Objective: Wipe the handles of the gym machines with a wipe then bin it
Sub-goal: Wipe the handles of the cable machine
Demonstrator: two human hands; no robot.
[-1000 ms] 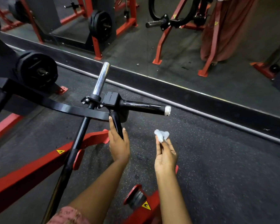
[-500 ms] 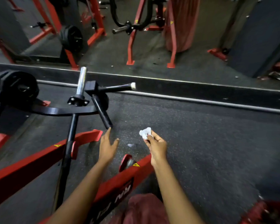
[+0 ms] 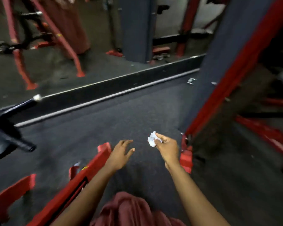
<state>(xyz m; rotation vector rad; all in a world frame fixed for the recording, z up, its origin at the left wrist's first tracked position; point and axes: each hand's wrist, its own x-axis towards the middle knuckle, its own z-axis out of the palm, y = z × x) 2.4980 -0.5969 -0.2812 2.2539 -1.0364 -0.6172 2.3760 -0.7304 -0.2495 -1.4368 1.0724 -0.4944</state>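
Both bare forearms are extending forward from the lower edge of the view, side by side and apart. The left hand is hovering palm down, fingers spread and relaxed, holding nothing. The right hand is pinching a crumpled white wipe between thumb and fingertips.

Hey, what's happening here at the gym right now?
A person pinches a crumpled white wipe in the right hand. The left hand is open and empty above the floor. Neither hand touches the black handle at the far left, and no bin is in view.
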